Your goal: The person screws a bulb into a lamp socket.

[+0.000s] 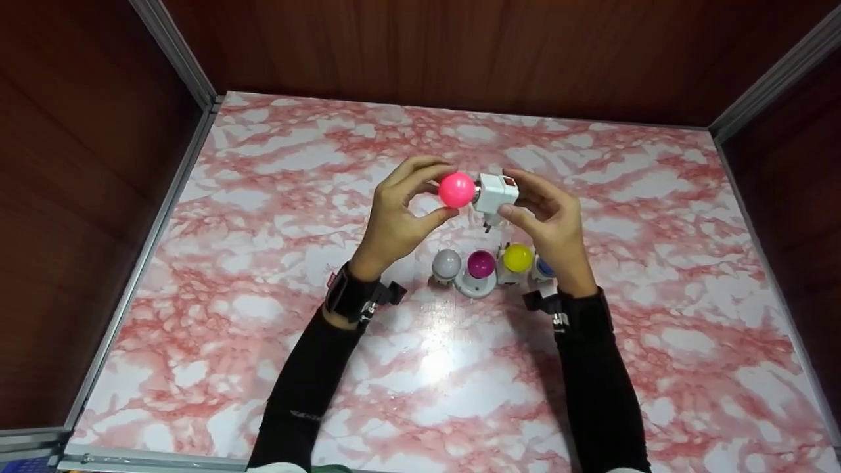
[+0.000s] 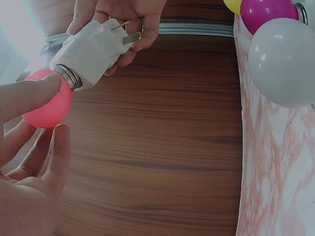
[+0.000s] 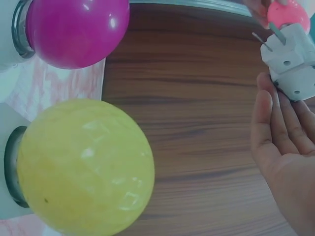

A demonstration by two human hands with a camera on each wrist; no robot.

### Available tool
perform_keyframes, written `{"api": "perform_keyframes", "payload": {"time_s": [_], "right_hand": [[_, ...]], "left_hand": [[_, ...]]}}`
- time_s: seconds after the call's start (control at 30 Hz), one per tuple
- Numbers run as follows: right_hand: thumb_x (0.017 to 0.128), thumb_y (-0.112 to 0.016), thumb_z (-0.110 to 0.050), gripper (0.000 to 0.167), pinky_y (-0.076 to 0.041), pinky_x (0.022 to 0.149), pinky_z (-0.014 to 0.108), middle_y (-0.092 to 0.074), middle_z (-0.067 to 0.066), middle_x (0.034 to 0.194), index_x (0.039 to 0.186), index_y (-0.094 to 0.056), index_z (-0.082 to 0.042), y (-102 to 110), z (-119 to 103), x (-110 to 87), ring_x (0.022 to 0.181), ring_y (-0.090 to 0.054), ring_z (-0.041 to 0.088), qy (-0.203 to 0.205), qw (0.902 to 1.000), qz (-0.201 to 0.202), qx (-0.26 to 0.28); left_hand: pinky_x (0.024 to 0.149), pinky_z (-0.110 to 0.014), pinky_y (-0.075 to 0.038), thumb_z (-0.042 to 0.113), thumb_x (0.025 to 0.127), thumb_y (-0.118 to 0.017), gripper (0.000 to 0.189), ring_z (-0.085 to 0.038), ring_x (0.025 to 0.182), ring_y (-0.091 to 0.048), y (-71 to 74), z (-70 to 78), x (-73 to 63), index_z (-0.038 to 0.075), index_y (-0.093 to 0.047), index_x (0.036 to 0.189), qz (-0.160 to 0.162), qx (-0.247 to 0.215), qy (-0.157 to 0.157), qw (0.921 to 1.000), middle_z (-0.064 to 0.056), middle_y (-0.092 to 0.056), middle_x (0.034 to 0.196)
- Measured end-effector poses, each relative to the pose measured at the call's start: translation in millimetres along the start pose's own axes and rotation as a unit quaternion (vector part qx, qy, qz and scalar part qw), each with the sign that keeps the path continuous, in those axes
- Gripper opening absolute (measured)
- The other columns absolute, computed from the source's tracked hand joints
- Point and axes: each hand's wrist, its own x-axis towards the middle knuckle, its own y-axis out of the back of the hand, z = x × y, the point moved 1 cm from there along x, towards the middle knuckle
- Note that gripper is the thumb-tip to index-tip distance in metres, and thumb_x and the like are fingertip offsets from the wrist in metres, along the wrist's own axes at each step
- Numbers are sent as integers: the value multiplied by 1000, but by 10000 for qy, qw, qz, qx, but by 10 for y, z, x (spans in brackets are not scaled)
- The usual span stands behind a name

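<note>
My left hand [image 1: 396, 217] pinches a round pink light bulb [image 1: 456, 190] between thumb and fingers. A white plug-in bulb socket [image 1: 496, 194] with a red switch is held by my right hand [image 1: 554, 213], above the table. The bulb's metal screw base [image 2: 69, 77] sits at the socket's mouth, with some of its threads showing. Flat metal prongs [image 2: 132, 38] stick out from the socket's side in the left wrist view. Beyond the prongs, in the right wrist view, the pink bulb [image 3: 289, 14] is partly cut off at the top.
Nearer me, a row of bulbs in white bases stands on the marbled table [image 1: 263, 368]: whitish [image 1: 447, 263], magenta [image 1: 481, 264], yellow [image 1: 518, 257] and blue [image 1: 545, 267], the last partly behind my right hand. Dark wood panels [image 1: 460, 52] enclose the table.
</note>
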Motion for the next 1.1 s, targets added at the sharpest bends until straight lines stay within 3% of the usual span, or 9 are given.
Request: {"api": "perform_keyframes", "payload": {"time_s": [0.23, 0.4, 0.53, 1.1], "right_hand": [[89, -81, 3, 49, -64, 98, 23, -79, -1, 122, 136, -67, 5, -14, -2, 3, 107, -74, 13, 317, 9995, 96, 8], [87, -84, 3, 52, -63, 99, 24, -77, 0, 125, 136, -66, 7, -23, 7, 3, 108, -74, 14, 474, 9988, 129, 15], [85, -84, 5, 53, -63, 102, 26, -75, 1, 130, 135, -66, 8, -23, -8, -11, 110, -74, 16, 484, 9986, 106, 159], [85, -80, 14, 52, -62, 106, 26, -74, 8, 134, 135, -66, 9, 10, -51, -35, 116, -73, 18, 487, 9975, -73, 501]], "left_hand": [[90, -28, -67, 16, 89, -88, 49, -20, 106, -74, -11, 34, -6, 1, -72, 132, -80, -89, 223, 9997, -17, -71, 128], [93, -31, -68, 11, 93, -83, 45, -28, 110, -72, -41, 114, -16, -4, -69, 133, -16, -647, 758, 9950, -19, -69, 130], [94, -32, -68, 15, 92, -84, 45, -24, 111, -71, -66, 157, -26, -4, -70, 130, 129, -758, 1044, 9916, -18, -70, 129], [98, -32, -67, 12, 89, -87, 43, -23, 111, -75, -67, 166, -36, -4, -72, 126, 203, -775, 923, 9925, -20, -74, 125]]}}
